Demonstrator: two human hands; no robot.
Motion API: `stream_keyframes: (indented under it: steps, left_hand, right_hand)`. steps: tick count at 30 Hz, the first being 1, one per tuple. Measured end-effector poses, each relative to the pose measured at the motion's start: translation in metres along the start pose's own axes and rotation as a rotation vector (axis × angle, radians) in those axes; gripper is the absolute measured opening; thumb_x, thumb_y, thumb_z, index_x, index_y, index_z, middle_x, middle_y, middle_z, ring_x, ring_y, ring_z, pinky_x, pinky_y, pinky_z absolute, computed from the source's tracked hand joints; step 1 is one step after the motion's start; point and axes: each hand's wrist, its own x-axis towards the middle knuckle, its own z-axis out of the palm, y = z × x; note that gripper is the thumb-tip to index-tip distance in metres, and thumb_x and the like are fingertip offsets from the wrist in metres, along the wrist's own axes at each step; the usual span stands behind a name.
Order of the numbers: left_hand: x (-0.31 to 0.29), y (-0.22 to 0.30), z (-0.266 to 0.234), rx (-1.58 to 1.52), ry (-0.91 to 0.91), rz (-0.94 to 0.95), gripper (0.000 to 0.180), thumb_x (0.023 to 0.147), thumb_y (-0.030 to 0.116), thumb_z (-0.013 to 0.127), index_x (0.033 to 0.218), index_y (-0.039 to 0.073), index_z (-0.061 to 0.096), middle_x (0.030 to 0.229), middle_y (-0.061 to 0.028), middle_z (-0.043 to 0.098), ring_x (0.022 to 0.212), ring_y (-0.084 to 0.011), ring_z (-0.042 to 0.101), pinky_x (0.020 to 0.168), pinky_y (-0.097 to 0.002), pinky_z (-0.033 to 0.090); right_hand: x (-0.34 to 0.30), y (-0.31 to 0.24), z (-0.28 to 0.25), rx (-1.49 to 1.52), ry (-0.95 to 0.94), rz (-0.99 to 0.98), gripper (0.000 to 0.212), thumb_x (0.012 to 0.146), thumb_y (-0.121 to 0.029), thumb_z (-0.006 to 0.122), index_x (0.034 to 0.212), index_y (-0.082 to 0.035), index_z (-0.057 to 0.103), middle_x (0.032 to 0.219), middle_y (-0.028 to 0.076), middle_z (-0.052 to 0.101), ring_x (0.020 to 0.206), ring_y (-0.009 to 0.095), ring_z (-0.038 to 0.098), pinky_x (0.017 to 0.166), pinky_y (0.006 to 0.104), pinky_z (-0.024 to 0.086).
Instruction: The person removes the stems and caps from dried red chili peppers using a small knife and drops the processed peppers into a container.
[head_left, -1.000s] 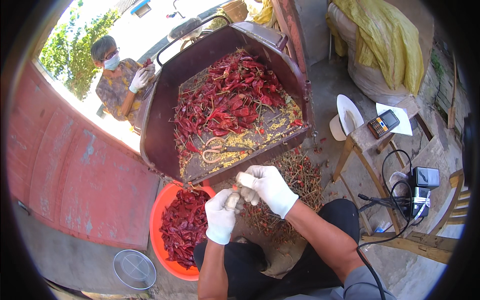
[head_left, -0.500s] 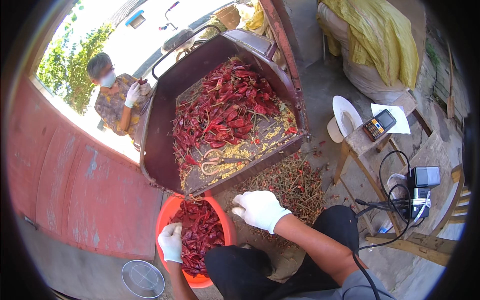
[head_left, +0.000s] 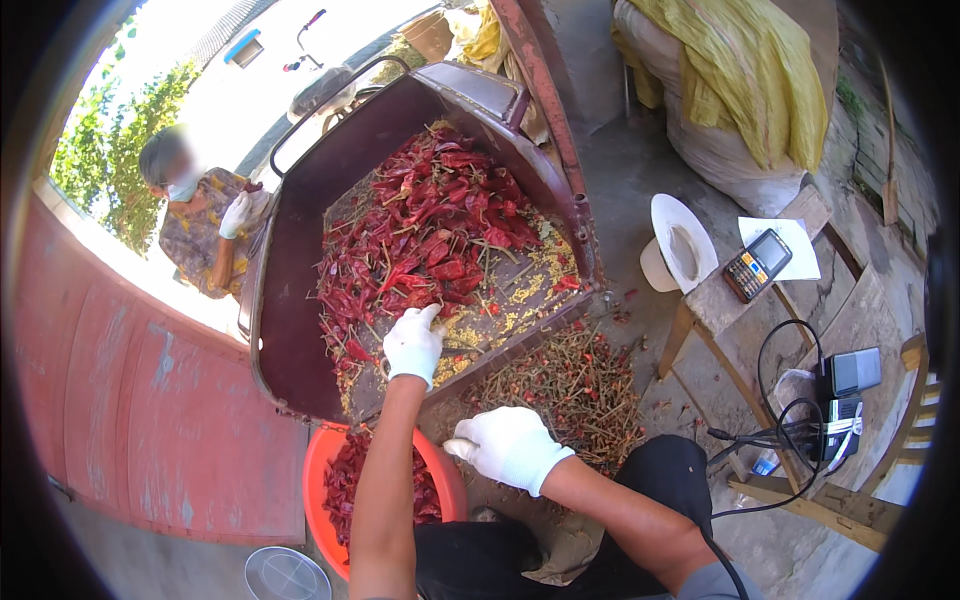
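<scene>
My left hand (head_left: 413, 347), in a white glove, reaches over the front edge of a pile of dried red chili peppers (head_left: 440, 225) in a maroon cart bed (head_left: 290, 290). Its fingers are stretched toward the peppers, and I see nothing held in them. The hand mostly covers a pair of scissors lying on the bed. My right hand (head_left: 508, 447), also gloved, is closed above a heap of stems (head_left: 575, 385) on the ground; what it holds, if anything, is hidden. Below the bed stands an orange tub (head_left: 455, 480) of red chilies, partly behind my left forearm.
A masked person (head_left: 205, 225) with gloved hands is beyond the cart. On the right are a wooden bench (head_left: 715, 300) with a handheld device (head_left: 758, 265), a white hat (head_left: 682, 245) and cabled black boxes (head_left: 845, 410). A round sieve (head_left: 287, 575) lies lower left.
My left hand has moved from the tub up to the chili pile, and its fingers have opened. My right hand stays closed in nearly the same place. The view has shifted slightly.
</scene>
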Motion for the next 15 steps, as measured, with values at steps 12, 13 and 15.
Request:
stream_keyframes:
  steps: [12, 13, 15]
  left_hand:
    - [-0.025, 0.009, -0.048, -1.022, 0.41, -0.409, 0.021, 0.096, 0.006, 0.063, 0.114, -0.004, 0.069, 0.097, -0.0043, 0.071, 0.079, -0.0084, 0.063, 0.067, -0.0218, 0.052]
    - [-0.031, 0.006, -0.055, -1.12, 0.391, -0.473, 0.022, 0.097, 0.007, 0.062, 0.115, -0.004, 0.068, 0.096, -0.0045, 0.07, 0.077, -0.0074, 0.062, 0.064, -0.0209, 0.051]
    - [-0.042, 0.003, -0.066, -1.197, 0.378, -0.523, 0.02, 0.099, 0.013, 0.061, 0.109, -0.002, 0.069, 0.091, -0.0049, 0.069, 0.072, -0.0083, 0.062, 0.058, -0.0219, 0.048]
  right_hand:
    - [0.011, 0.014, -0.007, 0.065, 0.161, 0.046, 0.032, 0.095, -0.04, 0.057, 0.095, -0.012, 0.071, 0.086, 0.013, 0.07, 0.085, 0.034, 0.068, 0.075, 0.0457, 0.053]
    - [0.012, 0.013, -0.007, 0.08, 0.18, 0.056, 0.031, 0.094, -0.04, 0.058, 0.096, -0.012, 0.071, 0.086, 0.013, 0.07, 0.085, 0.034, 0.068, 0.076, 0.0454, 0.053]
    - [0.011, 0.012, -0.006, 0.118, 0.23, 0.061, 0.03, 0.094, -0.038, 0.058, 0.099, -0.012, 0.072, 0.089, 0.013, 0.07, 0.086, 0.034, 0.068, 0.076, 0.0446, 0.053]
